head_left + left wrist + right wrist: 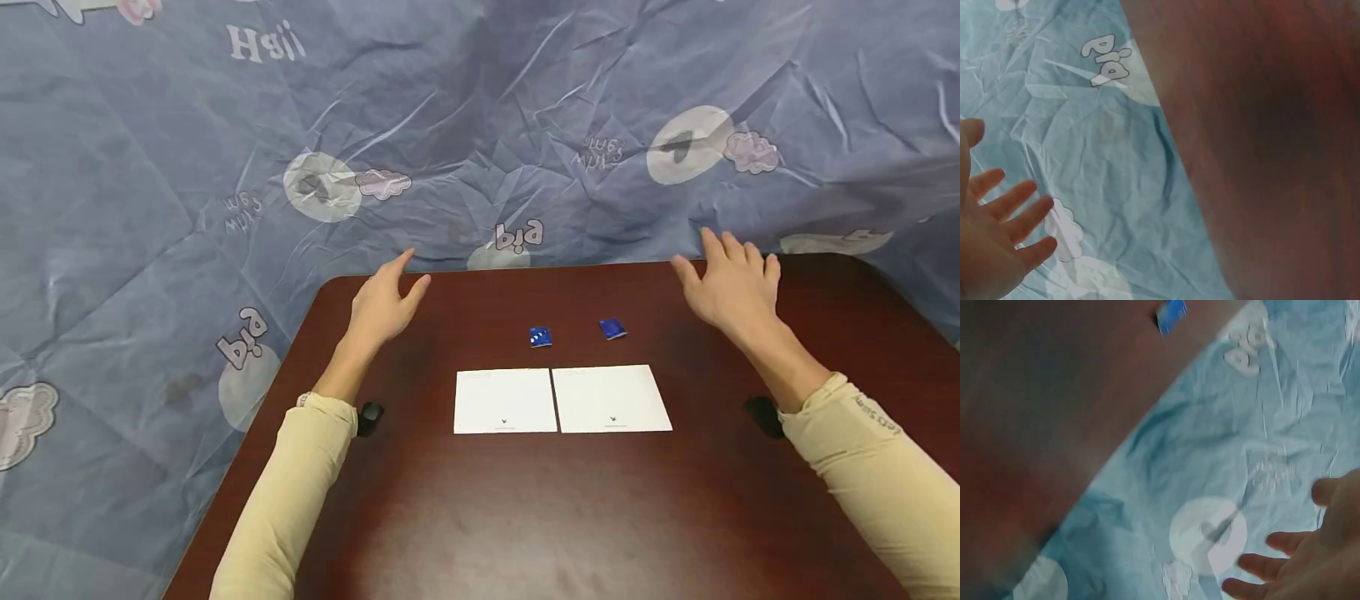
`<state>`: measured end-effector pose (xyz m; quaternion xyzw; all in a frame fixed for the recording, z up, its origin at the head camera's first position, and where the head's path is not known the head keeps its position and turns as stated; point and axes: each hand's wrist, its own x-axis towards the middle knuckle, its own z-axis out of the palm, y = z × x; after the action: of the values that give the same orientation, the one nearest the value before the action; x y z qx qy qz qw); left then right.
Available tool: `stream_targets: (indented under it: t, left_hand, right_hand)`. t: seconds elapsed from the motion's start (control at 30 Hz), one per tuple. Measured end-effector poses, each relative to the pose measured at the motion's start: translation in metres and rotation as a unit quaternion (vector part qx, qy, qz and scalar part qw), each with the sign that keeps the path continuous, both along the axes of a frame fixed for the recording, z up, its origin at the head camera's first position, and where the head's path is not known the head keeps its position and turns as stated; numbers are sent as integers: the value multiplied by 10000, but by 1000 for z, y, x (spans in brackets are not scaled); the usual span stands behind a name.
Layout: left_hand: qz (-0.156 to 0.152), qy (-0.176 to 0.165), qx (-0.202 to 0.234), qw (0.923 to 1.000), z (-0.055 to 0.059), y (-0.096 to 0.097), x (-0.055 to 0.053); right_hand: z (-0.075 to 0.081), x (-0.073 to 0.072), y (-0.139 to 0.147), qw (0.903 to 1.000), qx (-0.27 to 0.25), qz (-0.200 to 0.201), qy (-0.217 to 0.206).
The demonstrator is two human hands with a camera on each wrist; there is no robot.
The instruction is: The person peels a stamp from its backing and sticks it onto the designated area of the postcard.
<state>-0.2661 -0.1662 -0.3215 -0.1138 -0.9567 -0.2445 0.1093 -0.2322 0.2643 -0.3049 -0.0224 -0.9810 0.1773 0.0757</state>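
Observation:
My left hand (381,304) hovers over the far left of the table with its fingers spread and nothing in it. Over the far right side, my right hand (731,287) is likewise extended, fingers apart and holding nothing. Between the hands lie two small blue packets, the left packet (541,337) with white marks and the right packet (612,328) plain darker blue. Nearer to me, two white cards lie side by side, a left card (506,402) and a right card (611,399). In the right wrist view one blue packet (1171,315) shows at the top.
The dark red-brown table (465,517) has rounded far corners. Behind it and along its left side hangs a wrinkled blue cloth (450,125) with printed cartoon figures and words. A black wrist device (369,418) sits below the left forearm, another black device (765,416) by the right.

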Motion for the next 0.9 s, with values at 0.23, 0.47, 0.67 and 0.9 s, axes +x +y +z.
stream_targets:
  t: [0.23, 0.47, 0.67, 0.9]
  left_hand:
    - [-50, 285, 1782, 9836, -9, 12, 9]
    - [-474, 8, 2557, 9656, -14, 54, 13]
    - [-720, -83, 3066, 9491, -21, 76, 19]
    - [-916, -171, 3527, 9311, -35, 88, 30]
  right_hand:
    - [-27, 14, -32, 9967, -338, 362, -644]
    - [-50, 8, -73, 9861, -557, 613, -1443]
    - [-66, -6, -109, 9844, -597, 361, -1616]
    - [-82, -30, -144, 9803, -765, -99, -1819]
